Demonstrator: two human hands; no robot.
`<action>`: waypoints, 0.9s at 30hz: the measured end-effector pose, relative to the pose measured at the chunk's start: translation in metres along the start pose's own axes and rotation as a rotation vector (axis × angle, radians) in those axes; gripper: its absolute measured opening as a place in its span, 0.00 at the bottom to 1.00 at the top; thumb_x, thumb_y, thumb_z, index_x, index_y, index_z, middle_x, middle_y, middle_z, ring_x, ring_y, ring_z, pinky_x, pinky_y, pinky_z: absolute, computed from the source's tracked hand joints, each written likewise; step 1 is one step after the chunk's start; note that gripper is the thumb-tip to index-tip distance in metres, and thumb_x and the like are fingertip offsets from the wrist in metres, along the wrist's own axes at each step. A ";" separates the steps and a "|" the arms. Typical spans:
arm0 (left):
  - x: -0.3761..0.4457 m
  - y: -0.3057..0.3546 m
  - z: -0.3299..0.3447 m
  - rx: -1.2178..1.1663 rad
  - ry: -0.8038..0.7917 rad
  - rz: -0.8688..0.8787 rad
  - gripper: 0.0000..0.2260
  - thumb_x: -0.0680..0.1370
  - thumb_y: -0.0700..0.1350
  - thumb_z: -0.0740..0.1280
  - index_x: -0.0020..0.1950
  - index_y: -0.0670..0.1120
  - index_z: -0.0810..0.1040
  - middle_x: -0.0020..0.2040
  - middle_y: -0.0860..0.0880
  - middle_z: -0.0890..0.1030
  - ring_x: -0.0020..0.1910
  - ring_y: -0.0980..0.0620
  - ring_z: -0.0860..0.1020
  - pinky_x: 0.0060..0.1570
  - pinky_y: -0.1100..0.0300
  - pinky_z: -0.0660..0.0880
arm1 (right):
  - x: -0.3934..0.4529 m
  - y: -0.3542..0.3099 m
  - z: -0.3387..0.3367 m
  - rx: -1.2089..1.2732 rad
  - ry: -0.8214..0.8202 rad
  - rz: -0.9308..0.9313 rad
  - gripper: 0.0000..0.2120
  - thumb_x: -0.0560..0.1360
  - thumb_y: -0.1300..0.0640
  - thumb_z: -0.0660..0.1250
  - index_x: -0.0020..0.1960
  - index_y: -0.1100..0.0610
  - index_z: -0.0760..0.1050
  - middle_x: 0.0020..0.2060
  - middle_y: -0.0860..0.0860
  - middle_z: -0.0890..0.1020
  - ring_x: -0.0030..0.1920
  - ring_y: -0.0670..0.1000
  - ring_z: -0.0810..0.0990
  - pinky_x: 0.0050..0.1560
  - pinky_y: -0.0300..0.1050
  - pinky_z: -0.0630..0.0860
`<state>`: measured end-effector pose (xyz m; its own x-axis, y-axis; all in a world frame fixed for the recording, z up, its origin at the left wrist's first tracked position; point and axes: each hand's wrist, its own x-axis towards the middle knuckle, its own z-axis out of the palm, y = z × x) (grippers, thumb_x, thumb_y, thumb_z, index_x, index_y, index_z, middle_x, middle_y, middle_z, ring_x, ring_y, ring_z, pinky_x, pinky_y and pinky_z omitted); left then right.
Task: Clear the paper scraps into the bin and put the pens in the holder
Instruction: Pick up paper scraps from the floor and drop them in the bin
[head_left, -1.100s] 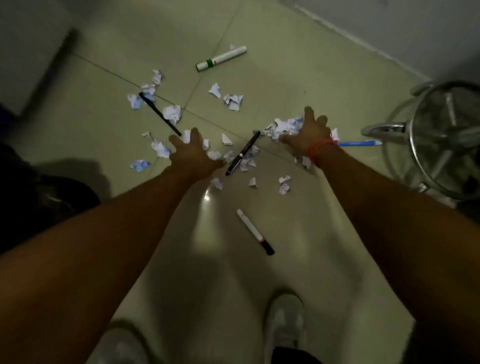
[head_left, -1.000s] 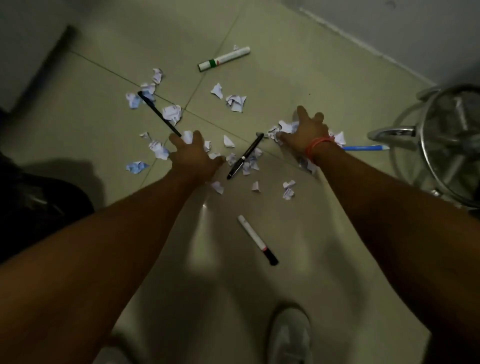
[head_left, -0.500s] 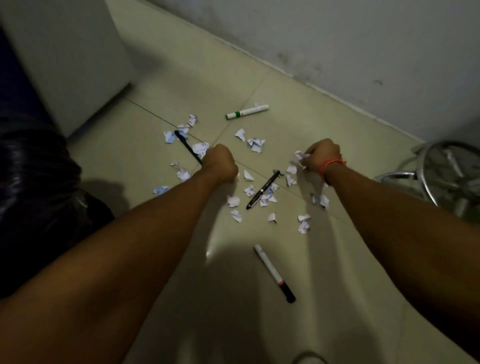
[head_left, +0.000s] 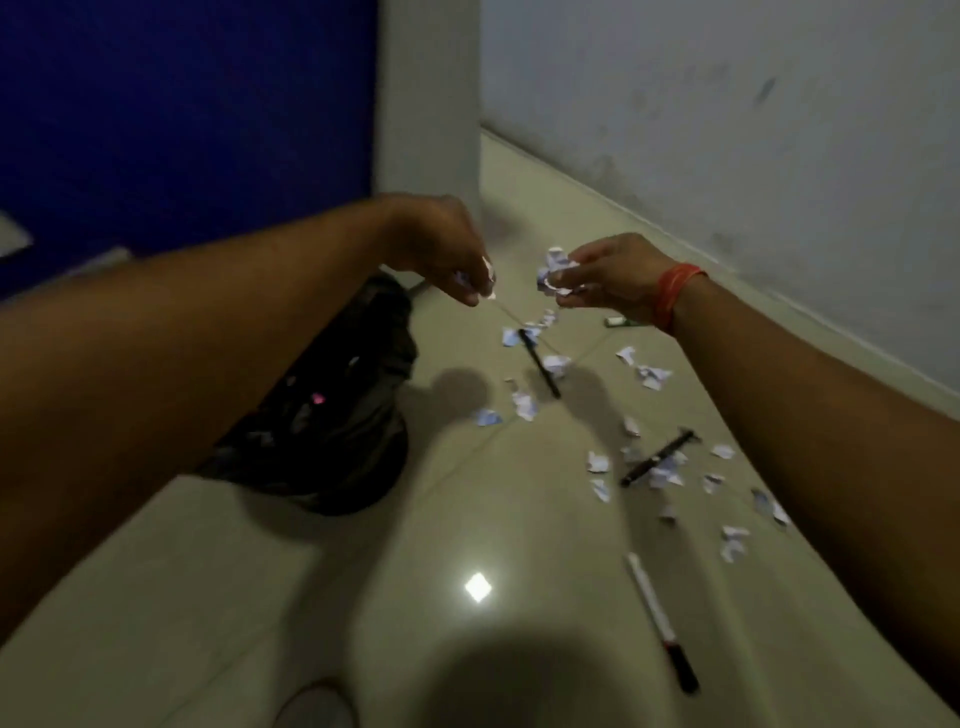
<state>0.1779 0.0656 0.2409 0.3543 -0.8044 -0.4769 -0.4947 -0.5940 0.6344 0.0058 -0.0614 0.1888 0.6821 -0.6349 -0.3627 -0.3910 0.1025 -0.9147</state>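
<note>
While both hands hold scraps, the head view reads as follows.
Left hand (head_left: 441, 249): closed on crumpled white paper scraps (head_left: 485, 275), above the far rim of the black bag-lined bin (head_left: 332, 415).
Right hand (head_left: 613, 273): pinching more scraps, right of the bin, farther from it.
Bin bearing: down and left of both hands.
Floor: scraps and thin black pen (head_left: 540, 364) remain.
Change: hands have risen from the floor, now loaded.

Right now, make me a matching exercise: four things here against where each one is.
Things:
1. bin
2. white marker
3. left hand
4. wristband

Places:
A. on the right arm
B. lying on the floor, nearest the camera
C. under the left forearm
D. raised, pinching paper scraps

Pairs: 1-C, 2-B, 3-D, 4-A
</note>
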 end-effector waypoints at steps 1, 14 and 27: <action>-0.010 -0.010 -0.013 0.055 -0.014 -0.031 0.06 0.75 0.37 0.71 0.51 0.42 0.82 0.40 0.49 0.84 0.38 0.56 0.83 0.48 0.61 0.81 | 0.002 -0.009 0.012 -0.002 -0.063 -0.049 0.05 0.70 0.69 0.72 0.41 0.62 0.77 0.35 0.54 0.82 0.35 0.48 0.84 0.42 0.42 0.83; -0.083 -0.129 -0.086 0.014 -0.176 -0.477 0.07 0.74 0.31 0.70 0.52 0.35 0.82 0.52 0.38 0.84 0.48 0.47 0.84 0.46 0.58 0.83 | -0.006 -0.083 0.188 -0.239 -0.490 -0.217 0.10 0.69 0.68 0.73 0.49 0.70 0.79 0.40 0.59 0.81 0.37 0.51 0.84 0.41 0.45 0.84; -0.049 -0.038 -0.093 0.401 -0.029 -0.363 0.10 0.74 0.35 0.71 0.54 0.34 0.82 0.41 0.37 0.85 0.27 0.51 0.84 0.24 0.64 0.79 | 0.000 -0.074 0.116 0.026 -0.223 -0.163 0.10 0.73 0.68 0.70 0.53 0.68 0.77 0.43 0.60 0.83 0.31 0.49 0.84 0.42 0.47 0.84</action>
<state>0.2535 0.1268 0.2967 0.5399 -0.5441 -0.6423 -0.6105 -0.7784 0.1463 0.1064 0.0194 0.2355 0.8552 -0.4604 -0.2382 -0.2510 0.0341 -0.9674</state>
